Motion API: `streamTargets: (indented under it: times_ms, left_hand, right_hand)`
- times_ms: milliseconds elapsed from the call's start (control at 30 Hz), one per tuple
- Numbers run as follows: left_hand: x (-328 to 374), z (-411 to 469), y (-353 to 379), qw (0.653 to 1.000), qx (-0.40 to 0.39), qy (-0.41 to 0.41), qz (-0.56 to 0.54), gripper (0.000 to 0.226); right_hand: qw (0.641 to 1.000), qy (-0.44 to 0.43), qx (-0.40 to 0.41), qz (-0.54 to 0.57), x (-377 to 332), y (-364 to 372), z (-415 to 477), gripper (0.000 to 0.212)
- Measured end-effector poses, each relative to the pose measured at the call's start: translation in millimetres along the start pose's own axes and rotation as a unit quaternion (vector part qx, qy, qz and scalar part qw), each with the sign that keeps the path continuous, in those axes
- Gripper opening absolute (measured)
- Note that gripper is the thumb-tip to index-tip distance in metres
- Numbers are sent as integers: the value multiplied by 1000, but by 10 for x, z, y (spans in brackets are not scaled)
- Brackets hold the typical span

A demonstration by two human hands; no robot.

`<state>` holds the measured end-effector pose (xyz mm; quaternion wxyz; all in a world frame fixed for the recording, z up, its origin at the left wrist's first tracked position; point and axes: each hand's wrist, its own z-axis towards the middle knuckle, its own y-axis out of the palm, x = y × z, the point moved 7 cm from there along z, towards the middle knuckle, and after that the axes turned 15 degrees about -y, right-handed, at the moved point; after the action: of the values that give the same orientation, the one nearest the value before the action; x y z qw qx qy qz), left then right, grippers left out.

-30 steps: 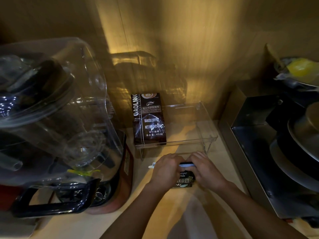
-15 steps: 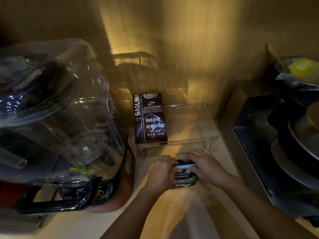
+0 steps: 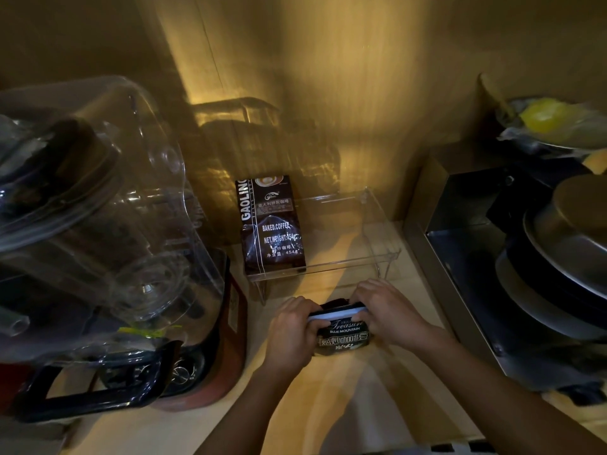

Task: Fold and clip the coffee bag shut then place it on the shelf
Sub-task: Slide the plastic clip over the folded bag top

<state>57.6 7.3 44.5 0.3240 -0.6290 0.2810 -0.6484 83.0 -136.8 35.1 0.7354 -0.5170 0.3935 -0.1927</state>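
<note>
While both hands, left hand [image 3: 290, 330] and right hand [image 3: 391, 311], pinch the pale clip [image 3: 338, 314] across the folded coffee bag [image 3: 343, 338] on the worktop [image 3: 354, 405], press evenly so the fold stays tight; the clear shelf [image 3: 377, 231] waits at twelve o'clock.

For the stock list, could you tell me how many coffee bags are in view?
2: one coffee bag held between both hands on the counter, and another standing on the clear shelf behind.
</note>
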Motion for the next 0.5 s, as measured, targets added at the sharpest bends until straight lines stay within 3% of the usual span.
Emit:
streamTargets:
  times_ms: [200, 500]
  left_hand:
    - [127, 1, 67, 999, -17, 19, -30, 11]
    - [-46, 97, 80, 997, -39, -17, -66, 11]
  right_hand:
    - [997, -56, -33, -49, -180, 38, 97, 18]
    - [999, -23, 2, -41, -54, -29, -16, 20]
